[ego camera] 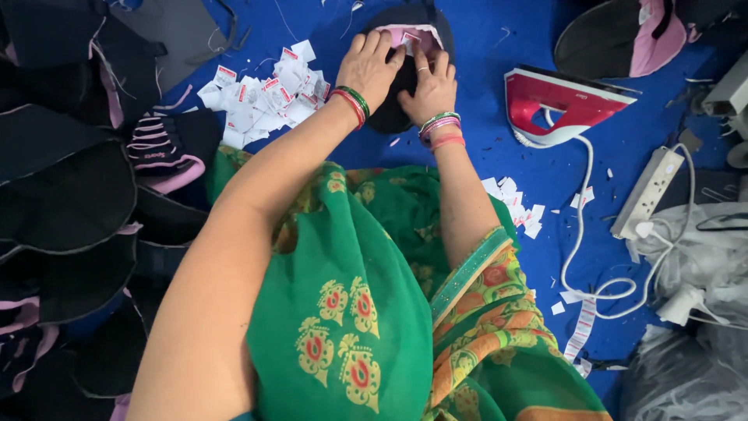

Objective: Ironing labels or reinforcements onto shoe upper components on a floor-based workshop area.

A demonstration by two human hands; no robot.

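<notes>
Far left: stacked black fabric pieces [66, 195] with pink trim, crowding the blue table [483, 148]. Next, a loose heap of white tags [265, 97], one nudge of the forearm from scattering. Centre: left hand [368, 70] flat, fingers spread on the black cap piece [389, 113]; right hand [427, 87] beside it, fingers pinching down the pink lining [421, 35]. Could slip askew if pressure eases. Right: red-and-white iron [557, 105] close by, cord [580, 234] trailing to a power strip [647, 193] — scorch or snag risk. Whether anything sits under the fingertips, impossible to tell; cap's lower edge hidden by wrists.
</notes>
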